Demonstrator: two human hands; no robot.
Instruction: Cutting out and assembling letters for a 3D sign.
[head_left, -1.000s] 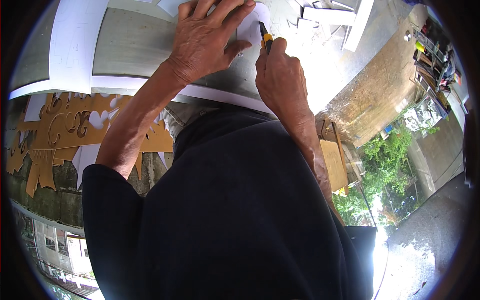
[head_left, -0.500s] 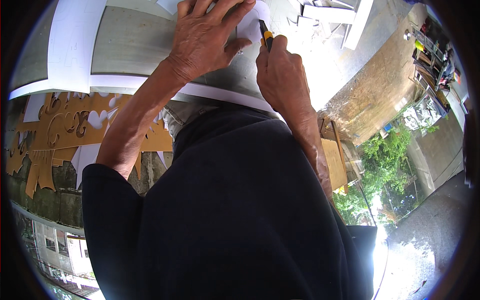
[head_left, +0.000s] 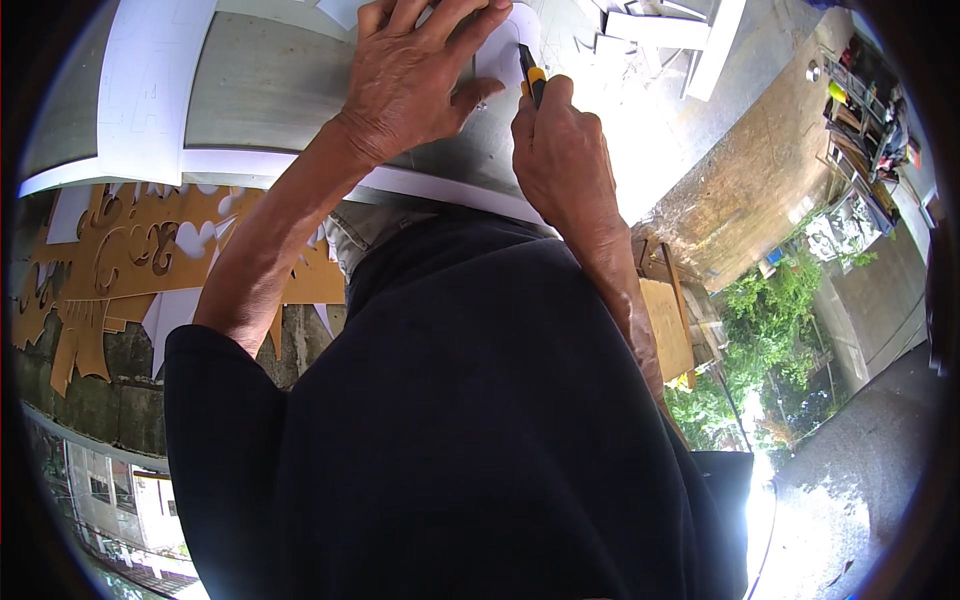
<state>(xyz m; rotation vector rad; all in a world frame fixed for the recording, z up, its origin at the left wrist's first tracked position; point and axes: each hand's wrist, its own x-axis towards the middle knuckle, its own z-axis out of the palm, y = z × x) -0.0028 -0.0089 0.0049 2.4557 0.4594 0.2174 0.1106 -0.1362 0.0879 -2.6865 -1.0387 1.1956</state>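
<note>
Closed firmly around the handle of a black-and-yellow utility knife (head_left: 533, 80), the right hand (head_left: 566, 150) leaves no gap between fingers and tool. The knife leans away from the person, its dark far end over a white piece (head_left: 503, 55) with rounded corners. Whether the blade has gone into it is too small to tell. This white piece lies on a grey metal table (head_left: 270, 90), just left of the right hand and partly under the left hand (head_left: 412, 80). That hand is spread, palm down, with nothing clasped between thumb and fingers; the thumb stands apart at the near side of the piece, and some fingertips pass out of view at the far edge.

Well to the left, a broad white sheet (head_left: 150, 75) bears faint drawn outlines. A long white strip (head_left: 430, 190) runs along the table's near edge. Far to the right, thin white offcuts (head_left: 655, 30) lie in a loose pile. Nearer and to the left, beyond the table edge, are brown sheets (head_left: 130, 270) with curling cut-outs and a white heart shape (head_left: 195, 238) on them.
</note>
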